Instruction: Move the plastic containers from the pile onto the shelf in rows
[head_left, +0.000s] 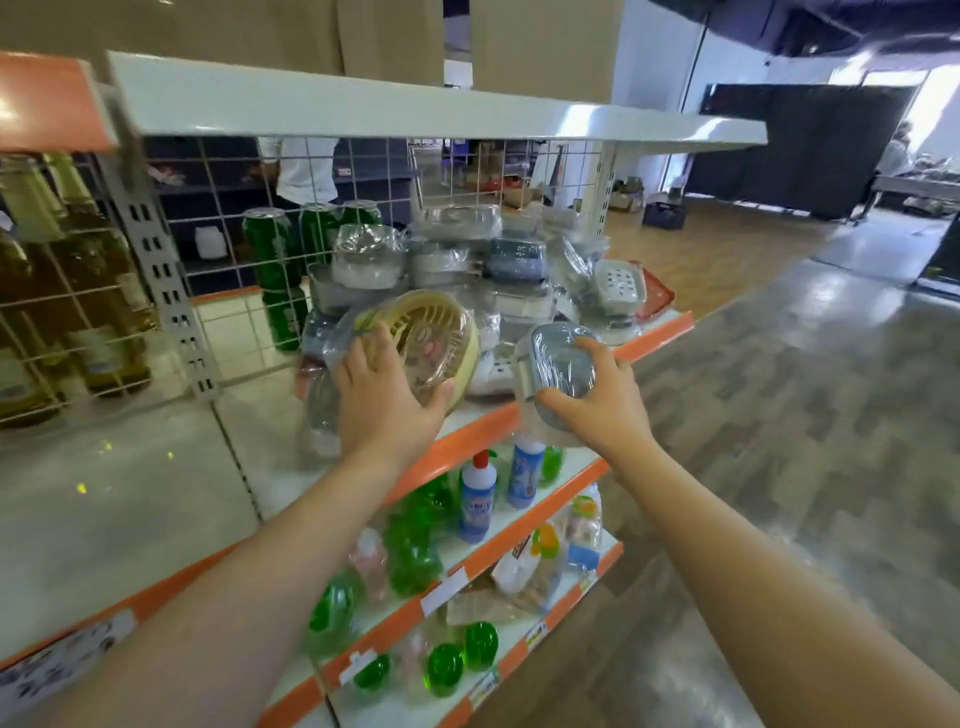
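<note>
Head view. I've got one container in each hand, two held in all. My left hand (382, 400) grips a round beige container (431, 345) in clear wrap, tilted up on edge, fingers behind its left rim and thumb curled under the near edge. My right hand (605, 402) holds a grey rectangular container (561, 364), also wrapped, thumb across its near side and fingers curled over the right edge. Both are at the near front of the pile (483, 270), the grey one out over the orange shelf edge (480, 428).

The pile sits far right on the middle shelf (119, 499): wrapped grey, white and blue-grey containers stacked several deep, too overlapped and blurred to count. One white soap-dish tray (618, 286) at the pile's right, one red-lidded box (657, 296) just beside it at the shelf's end. Three green cans (270, 244) stand far left of the pile against the wire grid (223, 218).

Lower shelves, near: two white-and-blue bottles (478, 504), several green bottles (410, 556), blurred so no exact count. Glass bottles (67, 280) far left behind the grid, at least three.
</note>
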